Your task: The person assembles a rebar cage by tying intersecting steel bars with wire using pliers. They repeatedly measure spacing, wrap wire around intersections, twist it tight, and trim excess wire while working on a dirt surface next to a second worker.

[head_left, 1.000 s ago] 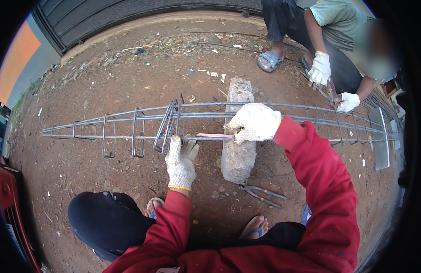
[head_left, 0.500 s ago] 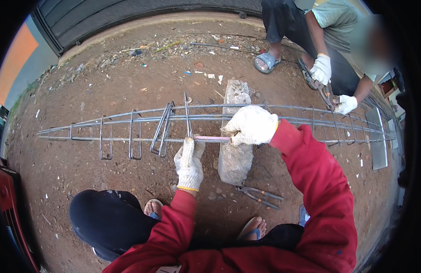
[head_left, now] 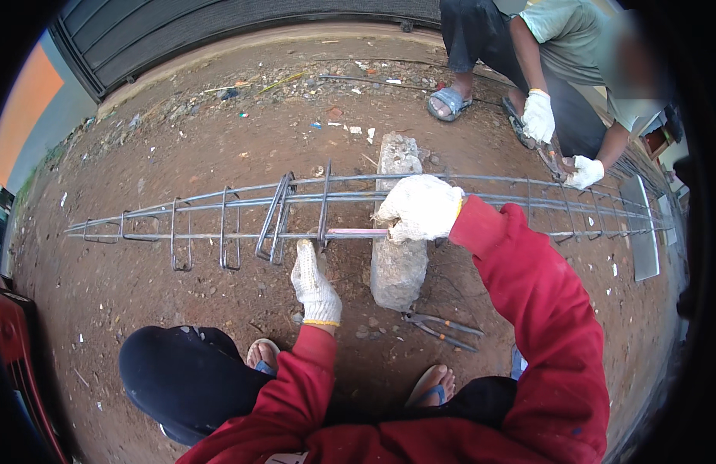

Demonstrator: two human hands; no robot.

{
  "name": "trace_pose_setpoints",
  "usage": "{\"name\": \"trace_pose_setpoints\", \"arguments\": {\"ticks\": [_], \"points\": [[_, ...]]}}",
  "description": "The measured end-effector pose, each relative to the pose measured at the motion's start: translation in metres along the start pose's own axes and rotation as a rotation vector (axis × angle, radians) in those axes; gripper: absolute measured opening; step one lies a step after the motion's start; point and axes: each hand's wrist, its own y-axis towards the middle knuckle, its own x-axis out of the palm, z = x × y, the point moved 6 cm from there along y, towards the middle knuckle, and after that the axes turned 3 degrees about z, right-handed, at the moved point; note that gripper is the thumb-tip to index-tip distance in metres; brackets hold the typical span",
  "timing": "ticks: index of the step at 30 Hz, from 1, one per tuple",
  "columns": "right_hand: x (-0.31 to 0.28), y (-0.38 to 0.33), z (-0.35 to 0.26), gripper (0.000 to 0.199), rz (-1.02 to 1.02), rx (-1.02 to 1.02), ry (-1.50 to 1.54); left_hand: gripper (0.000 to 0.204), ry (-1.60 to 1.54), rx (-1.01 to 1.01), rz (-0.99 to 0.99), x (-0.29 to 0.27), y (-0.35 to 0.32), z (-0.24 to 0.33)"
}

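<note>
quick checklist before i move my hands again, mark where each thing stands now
1. Right hand holding the pink strip: ok
2. Strip's left end close to the nearest stirrup: ok
3. Left hand gripping that stirrup: cannot tell
4. Concrete block beneath the bars: ok
5. Pincers in hand: not ok, on the ground
6. Co-worker's hands apart from yours: ok

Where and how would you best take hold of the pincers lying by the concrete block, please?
I'd grip the pincers by both orange-marked handles, coming from the right: the handles splay that way, away from the concrete block, while the head sits close to the block's near end.
</note>
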Motion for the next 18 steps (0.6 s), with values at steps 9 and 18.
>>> {"name": "trace_pose_setpoints", "arguments": {"ticks": [9, 18], "points": [[-0.006, -0.001, -0.005, 0.034, 0.005, -0.002, -0.091, 0.040, 0.115, 0.097, -0.027, 0.008, -0.001, 0.008], [-0.018, -0.168, 0.016, 0.023, -0.249, 0.119, 0.413, 0.052, 0.260, 0.280, -0.013, 0.003, 0.006, 0.012]]}}
